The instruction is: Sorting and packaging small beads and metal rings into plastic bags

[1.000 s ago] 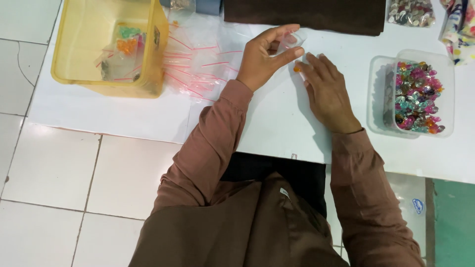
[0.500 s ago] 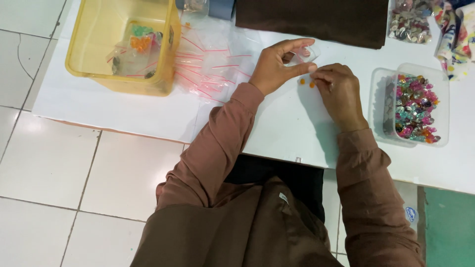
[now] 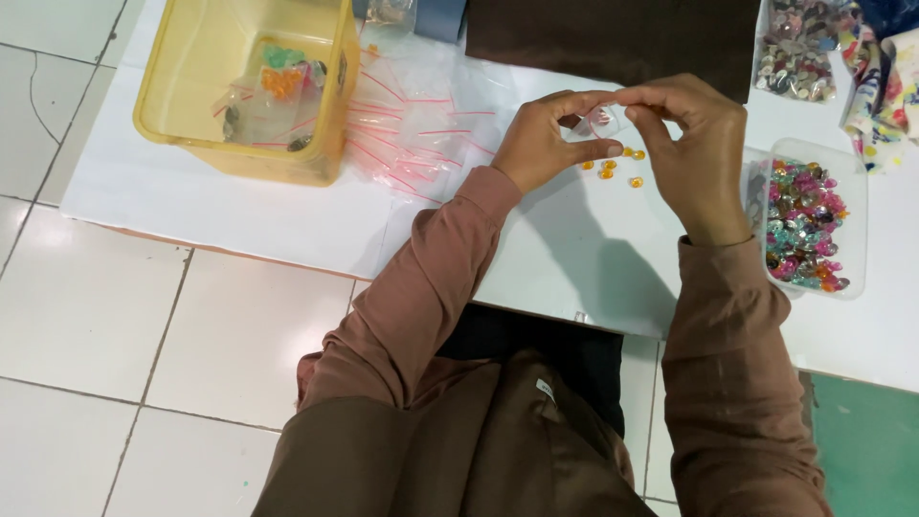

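Both hands, left hand (image 3: 546, 144) and right hand (image 3: 694, 144), pinch a small clear bag (image 3: 601, 120) open above orange beads (image 3: 610, 167) on the white tabletop (image 3: 536, 258).

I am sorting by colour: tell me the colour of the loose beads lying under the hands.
Orange-yellow; the loose beads show best in the head view, on the white table.

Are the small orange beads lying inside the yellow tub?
No, the orange beads lie loose on the white table under the hands, apart from the yellow tub.

Four orange beads (image 3: 613, 165), one yellow tub (image 3: 191, 124), one clear box of gems (image 3: 809, 220), two hands (image 3: 548, 142).
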